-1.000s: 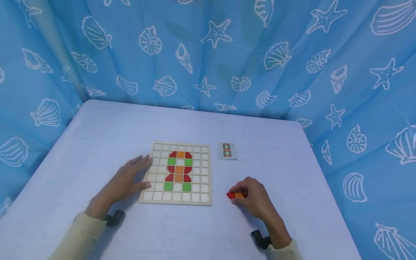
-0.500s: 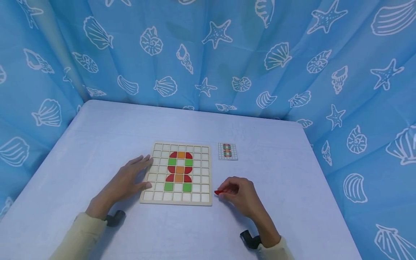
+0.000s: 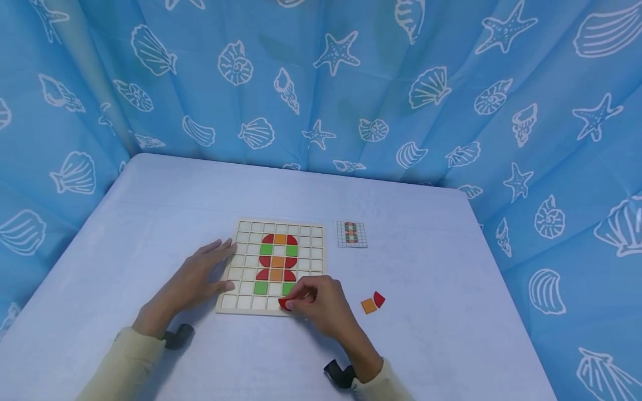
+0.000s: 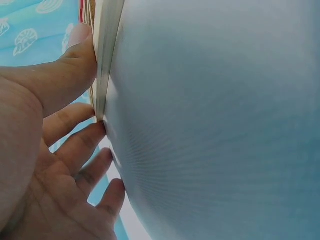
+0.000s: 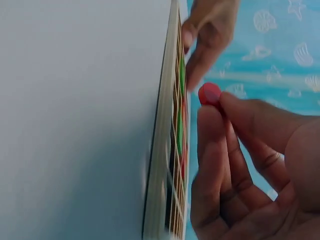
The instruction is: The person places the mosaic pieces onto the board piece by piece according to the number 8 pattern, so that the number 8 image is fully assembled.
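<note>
A wooden grid board point(image 3: 271, 312) lies on the table, with red, orange and green tiles set in its middle columns. My left hand point(image 3: 203, 273) rests at the board's left edge, its fingers and thumb touching the frame. Over the bottom row, my right hand point(image 3: 323, 306) pinches a red tile point(image 3: 284, 303) with a curved edge between thumb and fingertips. The right wrist view shows this red tile point(image 5: 209, 93) held apart from the board surface. Part of the board's lower right is hidden behind the right hand.
An orange square tile point(image 3: 368, 306) and a red quarter-circle tile point(image 3: 379, 299) lie on the white table to the right. A small pattern card point(image 3: 352, 234) lies beyond the board's right side. Blue shell-print curtains point(image 3: 301, 83) hang around the table.
My right hand has moved left from the table to over the board's bottom row, carrying the red tile. An orange tile and another red one now show where it was. The left hand stays put.
</note>
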`<state>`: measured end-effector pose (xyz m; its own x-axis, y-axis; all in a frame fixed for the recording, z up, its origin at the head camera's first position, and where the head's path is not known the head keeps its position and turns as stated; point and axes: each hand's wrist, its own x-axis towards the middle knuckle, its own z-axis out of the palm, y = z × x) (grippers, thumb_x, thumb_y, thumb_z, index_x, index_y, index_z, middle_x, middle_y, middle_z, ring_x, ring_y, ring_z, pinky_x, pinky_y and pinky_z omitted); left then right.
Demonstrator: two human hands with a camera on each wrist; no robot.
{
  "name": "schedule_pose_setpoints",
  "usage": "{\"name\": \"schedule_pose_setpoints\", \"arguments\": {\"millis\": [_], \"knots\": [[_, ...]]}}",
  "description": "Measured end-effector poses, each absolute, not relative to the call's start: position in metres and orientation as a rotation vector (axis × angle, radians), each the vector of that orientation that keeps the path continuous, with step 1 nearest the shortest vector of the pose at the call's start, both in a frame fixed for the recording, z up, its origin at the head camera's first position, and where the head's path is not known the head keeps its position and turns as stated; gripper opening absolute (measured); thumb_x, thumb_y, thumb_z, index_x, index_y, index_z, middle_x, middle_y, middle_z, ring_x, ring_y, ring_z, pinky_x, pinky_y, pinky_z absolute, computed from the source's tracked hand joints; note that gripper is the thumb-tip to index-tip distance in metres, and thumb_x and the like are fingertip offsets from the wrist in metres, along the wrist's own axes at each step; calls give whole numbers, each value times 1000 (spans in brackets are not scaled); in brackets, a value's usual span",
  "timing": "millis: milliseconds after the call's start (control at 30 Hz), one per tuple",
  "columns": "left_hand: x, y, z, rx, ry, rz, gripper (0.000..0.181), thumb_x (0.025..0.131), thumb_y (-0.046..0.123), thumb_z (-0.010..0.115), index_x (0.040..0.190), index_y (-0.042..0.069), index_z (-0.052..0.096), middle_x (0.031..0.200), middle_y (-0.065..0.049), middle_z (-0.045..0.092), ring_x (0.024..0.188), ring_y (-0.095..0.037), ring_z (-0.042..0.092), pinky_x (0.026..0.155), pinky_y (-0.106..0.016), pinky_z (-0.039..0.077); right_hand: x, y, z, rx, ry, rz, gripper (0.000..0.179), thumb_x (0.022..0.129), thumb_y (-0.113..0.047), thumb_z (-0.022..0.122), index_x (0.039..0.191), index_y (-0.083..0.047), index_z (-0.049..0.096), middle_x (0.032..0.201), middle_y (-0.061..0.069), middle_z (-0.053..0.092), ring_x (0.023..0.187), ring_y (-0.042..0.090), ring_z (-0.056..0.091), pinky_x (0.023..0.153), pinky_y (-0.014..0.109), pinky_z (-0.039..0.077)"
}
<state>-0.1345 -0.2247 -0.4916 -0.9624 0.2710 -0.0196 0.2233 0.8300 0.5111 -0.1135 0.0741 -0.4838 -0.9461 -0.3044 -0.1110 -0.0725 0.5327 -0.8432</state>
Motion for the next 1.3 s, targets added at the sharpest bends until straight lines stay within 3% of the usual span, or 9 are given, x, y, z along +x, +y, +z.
{"name": "schedule_pose_setpoints", "arguments": {"millis": [233,433,1300], "knots": [[-134,-225,-491,374,2907,777,91,89,27,88,164,9,40,171,-18,38,159,-49,29,123,-70,34,-114,37,-483,-321,2594,-1303,12,86,-19,90,81,-26,81,75,-14,72,79,7,62,69,24,48],[-135,-224,-491,376,2907,785,91,88,27,88,164,8,41,171,-19,39,159,-49,29,122,-71,35,-117,20,-485,-306,2706,-1156,14,87,-21,90,78,-23,79,66,-13,66,65,0,58,57,22,47],[-134,-225,-489,438,2912,814,89,88,24,88,162,5,43,169,-22,40,157,-50,32,122,-71,35,-120,10,-486,-441,2768,-1006,17,90,-24,88,78,-24,75,61,-13,57,58,3,52,51,22,41]]}}
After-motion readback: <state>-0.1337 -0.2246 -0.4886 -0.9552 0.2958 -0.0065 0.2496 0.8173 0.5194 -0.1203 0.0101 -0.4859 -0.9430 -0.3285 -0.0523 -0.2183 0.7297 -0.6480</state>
